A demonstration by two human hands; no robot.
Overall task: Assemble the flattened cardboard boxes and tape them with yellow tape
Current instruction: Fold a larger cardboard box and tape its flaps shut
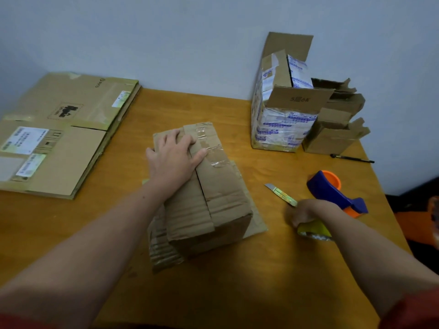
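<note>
Cardboard box (pixel 213 210): erected, centre of wooden table (pixel 237 293), top flaps folded shut. Left hand (pixel 173 157) presses the flaps at the far end, arm stretched forward, palm down, fingers straight and spread. Right hand (pixel 303 213), blurred, curls its fingers round the yellow tape roll (pixel 313 230) on the table right of the box. Just beyond it are a utility knife (pixel 280 193) and a blue-and-orange tape dispenser (pixel 332 191). Flattened boxes (pixel 64 134) are stacked far left.

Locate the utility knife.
Head view, right of centre: the utility knife lies on the table between the cardboard box and the tape dispenser, by the right hand.
</note>
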